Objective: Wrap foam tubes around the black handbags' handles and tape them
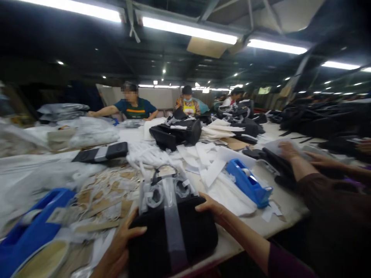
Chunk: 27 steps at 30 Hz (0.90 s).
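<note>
A black handbag (191,227) stands at the table's front edge, with a translucent plastic band (171,216) running down its middle. On its top lie coiled parts wrapped in clear plastic (155,196) and a dark handle loop. My left hand (123,239) grips the bag's left side, thumb across the front, its other fingers partly hidden behind. At the upper right corner my right hand (211,206) holds the same bag, thumb on the front face and a finger over the top edge. The bag's underside runs out of the picture.
Blue tape dispensers (249,183) stand to the right and at the lower left. Cardboard scraps (98,197), white foam strips (208,170) and black bags (182,131) cover the table. At right, a co-worker's hands (290,150) touch another black bag. Other people work across the table.
</note>
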Each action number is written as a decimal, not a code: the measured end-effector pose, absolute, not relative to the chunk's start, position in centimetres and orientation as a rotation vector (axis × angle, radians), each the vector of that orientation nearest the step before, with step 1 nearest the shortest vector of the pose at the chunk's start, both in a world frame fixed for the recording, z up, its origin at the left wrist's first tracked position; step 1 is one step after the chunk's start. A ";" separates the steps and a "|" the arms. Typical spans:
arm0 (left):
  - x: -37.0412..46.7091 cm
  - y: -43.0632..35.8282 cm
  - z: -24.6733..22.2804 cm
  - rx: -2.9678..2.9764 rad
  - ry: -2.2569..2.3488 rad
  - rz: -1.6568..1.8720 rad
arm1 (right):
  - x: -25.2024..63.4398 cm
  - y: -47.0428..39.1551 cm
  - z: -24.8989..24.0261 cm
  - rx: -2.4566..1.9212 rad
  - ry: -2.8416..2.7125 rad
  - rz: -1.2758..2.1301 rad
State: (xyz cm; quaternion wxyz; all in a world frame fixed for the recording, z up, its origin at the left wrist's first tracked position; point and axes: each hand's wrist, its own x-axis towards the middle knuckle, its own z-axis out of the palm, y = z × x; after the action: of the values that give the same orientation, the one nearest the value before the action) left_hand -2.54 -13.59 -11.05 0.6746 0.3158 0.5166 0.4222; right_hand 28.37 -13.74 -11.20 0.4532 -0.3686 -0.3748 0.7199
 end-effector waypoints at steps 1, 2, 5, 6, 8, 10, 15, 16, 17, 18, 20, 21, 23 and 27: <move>-2.4 -13.8 -10.7 0.649 1.132 0.970 | 28.3 -13.8 -11.2 -0.893 -0.939 1.785; -2.2 -13.8 -10.4 0.620 1.088 0.974 | 28.1 -13.9 -11.1 -0.878 -0.951 1.788; -2.1 -13.8 -9.9 0.636 0.951 0.984 | 27.6 -14.0 -10.9 -0.877 -0.969 1.763; -2.1 -13.8 -9.8 0.658 0.923 0.981 | 27.5 -14.1 -10.8 -0.890 -0.973 1.752; -2.0 -13.9 -9.6 0.701 0.898 0.971 | 27.2 -14.3 -10.6 -0.912 -0.973 1.731; -1.9 -14.1 -9.5 0.737 0.899 0.968 | 27.2 -14.7 -10.6 -0.936 -0.961 1.712; -1.2 -14.7 -9.3 0.751 0.860 0.972 | 28.1 -15.7 -10.6 -0.982 -0.900 1.706; -1.0 -14.8 -9.3 0.744 0.847 0.971 | 28.3 -15.9 -10.6 -0.974 -0.893 1.719; -0.8 -15.0 -9.2 0.738 0.831 0.971 | 28.5 -16.1 -10.5 -0.964 -0.888 1.732; -0.6 -15.2 -9.1 0.734 0.813 0.969 | 28.7 -16.2 -10.5 -0.959 -0.883 1.742; -0.3 -15.6 -9.0 0.721 0.794 0.969 | 28.9 -16.5 -10.5 -0.971 -0.868 1.745; -0.2 -15.7 -8.9 0.711 0.800 0.977 | 28.9 -16.7 -10.6 -0.982 -0.856 1.745; -0.2 -16.1 -8.7 0.693 0.826 0.993 | 28.9 -17.0 -10.7 -1.010 -0.818 1.747; -0.6 -16.7 -7.8 0.708 0.819 0.983 | 29.0 -17.6 -11.5 -1.090 -0.615 1.786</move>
State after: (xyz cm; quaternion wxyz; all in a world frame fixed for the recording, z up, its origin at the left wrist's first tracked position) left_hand -0.57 -16.74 -7.77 0.7444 0.3231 0.3740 0.4490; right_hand 29.00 -17.58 -11.53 0.4621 -0.4431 -0.2501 0.7264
